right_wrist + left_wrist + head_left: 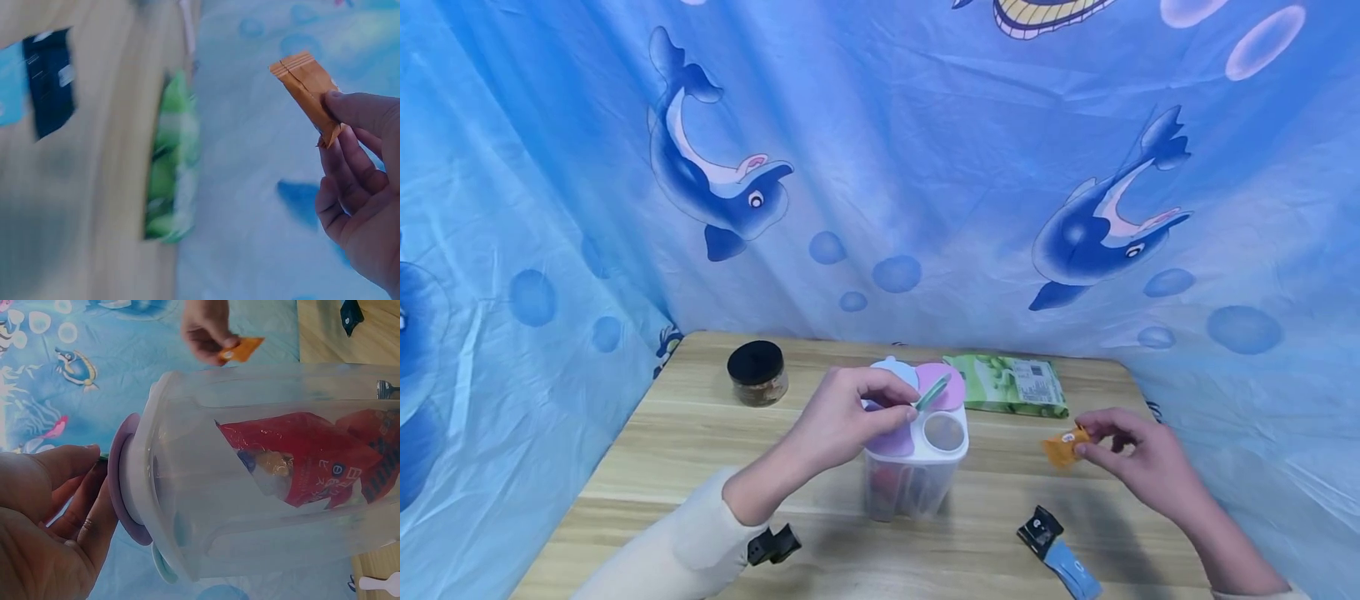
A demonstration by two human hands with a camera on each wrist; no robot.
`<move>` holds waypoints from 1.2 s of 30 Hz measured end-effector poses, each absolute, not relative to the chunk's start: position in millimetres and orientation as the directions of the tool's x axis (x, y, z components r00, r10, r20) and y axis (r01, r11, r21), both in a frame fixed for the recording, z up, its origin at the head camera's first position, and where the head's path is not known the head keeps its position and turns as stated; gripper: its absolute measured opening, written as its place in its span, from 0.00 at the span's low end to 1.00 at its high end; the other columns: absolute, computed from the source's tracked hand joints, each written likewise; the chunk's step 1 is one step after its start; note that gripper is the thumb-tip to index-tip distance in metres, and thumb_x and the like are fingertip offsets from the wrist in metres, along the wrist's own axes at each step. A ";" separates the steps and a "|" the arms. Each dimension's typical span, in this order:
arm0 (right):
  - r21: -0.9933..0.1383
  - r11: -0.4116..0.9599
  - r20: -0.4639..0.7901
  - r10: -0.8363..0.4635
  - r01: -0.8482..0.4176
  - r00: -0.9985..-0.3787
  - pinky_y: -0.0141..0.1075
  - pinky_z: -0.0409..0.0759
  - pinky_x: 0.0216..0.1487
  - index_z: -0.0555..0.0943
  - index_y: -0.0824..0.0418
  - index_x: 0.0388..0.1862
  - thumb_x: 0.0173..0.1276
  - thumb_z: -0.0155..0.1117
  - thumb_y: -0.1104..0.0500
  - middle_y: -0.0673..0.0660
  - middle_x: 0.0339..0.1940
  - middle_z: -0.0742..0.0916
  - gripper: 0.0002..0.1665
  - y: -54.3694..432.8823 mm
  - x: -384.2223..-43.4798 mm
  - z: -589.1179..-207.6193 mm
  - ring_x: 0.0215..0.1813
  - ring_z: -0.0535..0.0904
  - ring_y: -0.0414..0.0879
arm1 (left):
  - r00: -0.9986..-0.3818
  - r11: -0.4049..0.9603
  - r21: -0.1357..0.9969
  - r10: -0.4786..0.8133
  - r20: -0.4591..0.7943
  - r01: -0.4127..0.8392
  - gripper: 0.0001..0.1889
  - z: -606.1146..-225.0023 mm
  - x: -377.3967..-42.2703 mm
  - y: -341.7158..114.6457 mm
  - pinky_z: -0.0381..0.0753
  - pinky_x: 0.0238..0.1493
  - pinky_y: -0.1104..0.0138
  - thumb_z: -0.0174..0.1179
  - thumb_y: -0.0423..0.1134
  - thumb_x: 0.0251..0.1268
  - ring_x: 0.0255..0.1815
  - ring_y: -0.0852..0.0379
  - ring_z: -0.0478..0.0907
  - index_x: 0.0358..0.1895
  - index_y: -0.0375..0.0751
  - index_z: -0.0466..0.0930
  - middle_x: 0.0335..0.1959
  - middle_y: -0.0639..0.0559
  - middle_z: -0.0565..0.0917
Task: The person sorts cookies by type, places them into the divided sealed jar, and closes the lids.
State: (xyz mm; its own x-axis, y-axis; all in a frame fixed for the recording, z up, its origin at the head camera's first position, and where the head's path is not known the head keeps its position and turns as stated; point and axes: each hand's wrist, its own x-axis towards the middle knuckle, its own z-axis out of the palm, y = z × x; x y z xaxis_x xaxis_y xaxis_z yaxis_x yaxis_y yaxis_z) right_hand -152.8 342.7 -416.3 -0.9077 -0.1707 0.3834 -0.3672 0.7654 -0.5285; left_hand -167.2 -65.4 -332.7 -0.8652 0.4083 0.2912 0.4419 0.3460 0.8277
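Note:
In the head view a clear plastic container [917, 492] stands mid-table, its white top fitted with blue, pink and purple round lids [942, 385]. My left hand [850, 412] pinches a light green lid [934, 392], tilted up beside an uncovered round opening. Through the container's wall, the left wrist view shows red packets [306, 456] inside. To the right of the container, my right hand [1138, 454] holds a small orange wrapped packet [1062, 448] between thumb and fingers, above the table. Its crimped end [294, 62] points away from the hand in the right wrist view.
A green printed bag [1015, 386] lies behind the container, and a black-lidded jar [757, 375] stands at the back left. Black and blue small packets [1075, 571] lie at the front right. Near the left sleeve is a small black object [775, 546]. A blue dolphin curtain [880, 167] encloses the table.

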 end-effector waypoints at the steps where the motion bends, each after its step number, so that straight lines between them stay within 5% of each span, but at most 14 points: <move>1: -0.523 0.762 0.405 -0.173 -0.382 -0.898 0.29 0.78 0.32 0.87 0.50 0.47 0.56 0.82 0.63 0.41 0.33 0.88 0.20 337.7 -153.5 -410.7 0.34 0.81 0.34 | -0.865 0.344 0.828 0.408 0.292 0.442 0.08 -332.8 -167.3 -65.5 0.87 0.44 0.62 0.72 0.35 0.61 0.38 0.64 0.86 0.42 0.50 0.91 0.35 0.61 0.90; 20: -0.604 0.437 0.641 -0.231 -0.667 -0.732 0.26 0.80 0.40 0.86 0.61 0.49 0.52 0.78 0.76 0.51 0.39 0.89 0.25 241.4 -155.2 -339.3 0.36 0.81 0.39 | -0.862 0.337 0.830 0.411 0.296 0.445 0.08 -334.1 -168.1 -66.9 0.85 0.44 0.68 0.72 0.36 0.62 0.39 0.64 0.86 0.43 0.51 0.91 0.35 0.61 0.90; 36: -0.533 0.403 0.642 -0.380 -0.744 -0.666 0.30 0.76 0.35 0.87 0.47 0.46 0.56 0.81 0.66 0.42 0.38 0.87 0.21 204.5 -161.2 -347.2 0.38 0.79 0.39 | -0.864 0.347 0.824 0.405 0.298 0.447 0.07 -332.4 -169.7 -67.7 0.85 0.44 0.68 0.72 0.36 0.62 0.38 0.64 0.86 0.43 0.50 0.91 0.35 0.61 0.90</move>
